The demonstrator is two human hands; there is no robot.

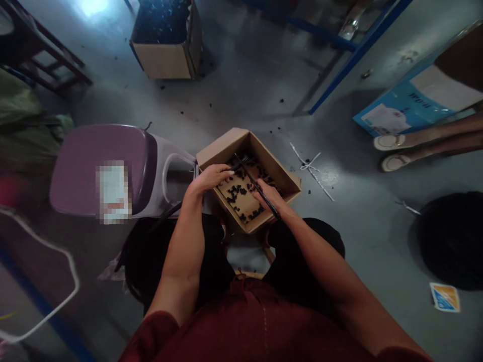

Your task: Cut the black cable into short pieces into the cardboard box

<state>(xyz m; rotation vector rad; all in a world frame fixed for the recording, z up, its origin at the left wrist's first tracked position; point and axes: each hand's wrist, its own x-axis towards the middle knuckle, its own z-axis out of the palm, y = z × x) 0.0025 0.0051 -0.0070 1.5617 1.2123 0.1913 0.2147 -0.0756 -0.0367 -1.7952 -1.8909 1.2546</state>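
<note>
Long, thin, dark rod (249, 176) sat slanted over the open brown cardboard box (222, 147), right hand (266, 194) wrapped round it, left hand (217, 176) pinching a thin black strip (240, 164). One careless jerk could've flung the small black pieces (243, 191) inside over the box's wall, imo.

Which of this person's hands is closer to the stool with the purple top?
The left hand: it is at the side of the cardboard box facing the purple-topped stool. The right hand is farther away, towards the box's right.
</note>
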